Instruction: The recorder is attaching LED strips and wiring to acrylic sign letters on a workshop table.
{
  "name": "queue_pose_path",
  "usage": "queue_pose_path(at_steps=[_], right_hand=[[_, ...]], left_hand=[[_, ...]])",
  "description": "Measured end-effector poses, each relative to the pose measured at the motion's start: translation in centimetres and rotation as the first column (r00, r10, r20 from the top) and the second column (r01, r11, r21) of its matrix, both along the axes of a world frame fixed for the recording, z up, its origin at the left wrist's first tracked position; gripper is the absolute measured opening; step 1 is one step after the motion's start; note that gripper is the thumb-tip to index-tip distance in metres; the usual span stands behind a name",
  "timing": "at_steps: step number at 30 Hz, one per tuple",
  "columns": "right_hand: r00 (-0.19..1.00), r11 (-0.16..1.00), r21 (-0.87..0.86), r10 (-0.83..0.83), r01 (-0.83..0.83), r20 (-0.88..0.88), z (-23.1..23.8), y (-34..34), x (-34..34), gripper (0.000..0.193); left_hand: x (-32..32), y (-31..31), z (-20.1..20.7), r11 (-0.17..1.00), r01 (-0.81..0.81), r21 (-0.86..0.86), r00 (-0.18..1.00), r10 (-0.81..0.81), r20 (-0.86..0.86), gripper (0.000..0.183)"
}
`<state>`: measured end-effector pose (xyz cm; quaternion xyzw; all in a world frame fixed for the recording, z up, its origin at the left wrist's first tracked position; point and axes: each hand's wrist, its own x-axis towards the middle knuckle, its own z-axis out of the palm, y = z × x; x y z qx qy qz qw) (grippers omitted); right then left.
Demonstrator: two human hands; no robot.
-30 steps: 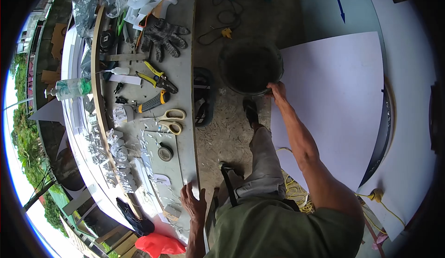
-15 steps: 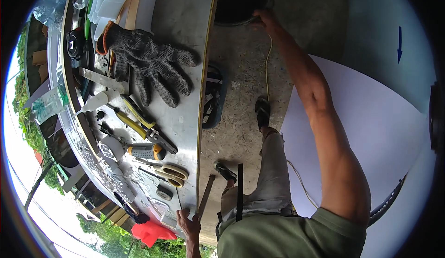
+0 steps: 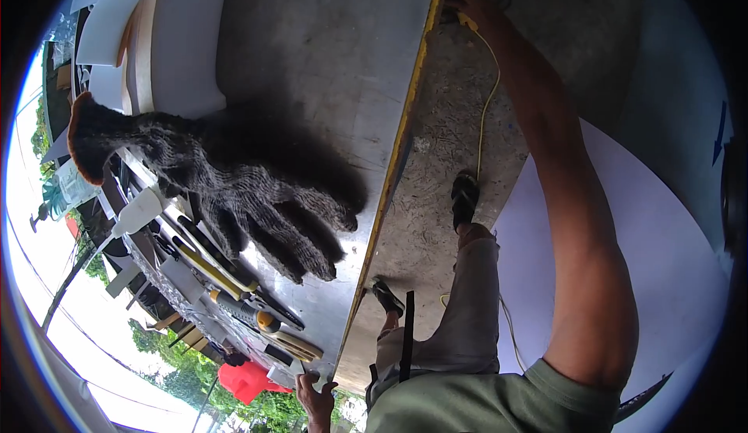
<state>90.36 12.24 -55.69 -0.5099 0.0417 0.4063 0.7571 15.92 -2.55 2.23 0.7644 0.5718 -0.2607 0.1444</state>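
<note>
My right hand (image 3: 467, 1) reaches down at the far end, beside the table's yellow-edged rim. Its fingers are curled around something dark and shadowed, which I cannot make out. Just under the fingers is the yellow end of a thin yellow cord (image 3: 496, 71), which trails over the floor. My left hand (image 3: 314, 402) is at the near corner of the metal table (image 3: 312, 51), thumb apart from the fingers, holding no object that I can see. Scissors (image 3: 296, 347) lie nearest to it. A grey knit glove (image 3: 226, 176) with an orange cuff lies farther along the tabletop.
On the table are a white squeeze bottle (image 3: 139, 213), yellow-handled pliers (image 3: 210, 269), a grey-and-yellow handled tool (image 3: 245, 311) and curved white sheets (image 3: 183, 44). A large white panel (image 3: 623, 223) stands at my right. A red cloth-like thing (image 3: 245, 382) shows beyond the table.
My view has dropped closer to the table, so the glove looks larger. My right hand has gone farther down, from a black round container's rim to the cord's yellow end.
</note>
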Motion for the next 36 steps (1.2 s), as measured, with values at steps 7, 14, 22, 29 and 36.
queue_pose_path(at_steps=[7,14,22,29,36], right_hand=[[0.997,0.979,-0.187,-0.076,0.079,0.019,1.2,-3.9,-0.4,0.041],[0.98,0.96,-0.232,-0.181,0.158,-0.082,2.2,-9.5,-2.3,0.036],[0.995,0.98,-0.187,-0.079,0.067,-0.059,3.9,-11.4,-2.2,0.064],[0.998,0.994,-0.11,0.03,-0.023,0.059,1.9,-4.1,-1.5,0.063],[0.996,0.975,-0.22,-0.034,0.014,-0.085,7.6,0.1,-6.4,0.061]], left_hand=[[-0.3,0.8,0.1,0.999,-0.005,-0.047,1.0,0.005,-0.007,0.055],[0.3,1.1,0.0,0.998,0.002,-0.06,1.0,-0.001,0.017,0.056],[0.8,1.2,-0.1,0.998,0.001,-0.06,1.0,0.0,0.014,0.055],[0.2,1.4,-0.6,0.998,0.03,-0.053,0.999,-0.028,0.032,0.054],[1.1,0.8,0.2,0.999,0.031,-0.033,1.0,-0.031,-0.003,0.056]])
